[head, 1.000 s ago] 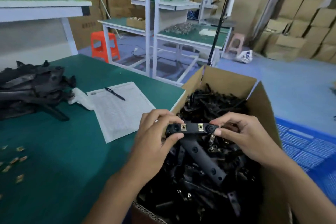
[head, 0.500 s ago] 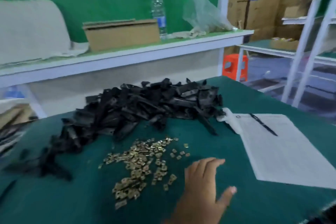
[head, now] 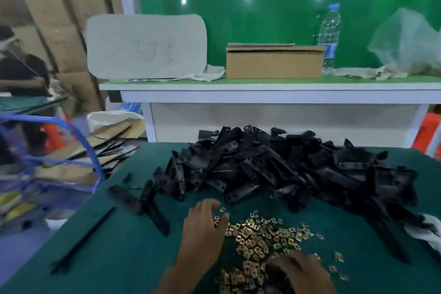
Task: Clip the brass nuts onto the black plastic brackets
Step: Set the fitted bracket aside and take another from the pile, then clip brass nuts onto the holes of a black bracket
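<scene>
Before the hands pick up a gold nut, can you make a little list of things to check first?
1. Brass nuts within reach on the green table: ok.
2. Left hand at the pile's edge, fingers touching nuts: ok.
3. Right hand over the nuts: ok, but blurred.
4. A nut already pinched: cannot tell.
5. Black brackets heaped just behind the nuts: ok.
6. Bracket in hand: not ok, none held.

Both hands (head: 205, 227) now on nuts (head: 257, 238)
</scene>
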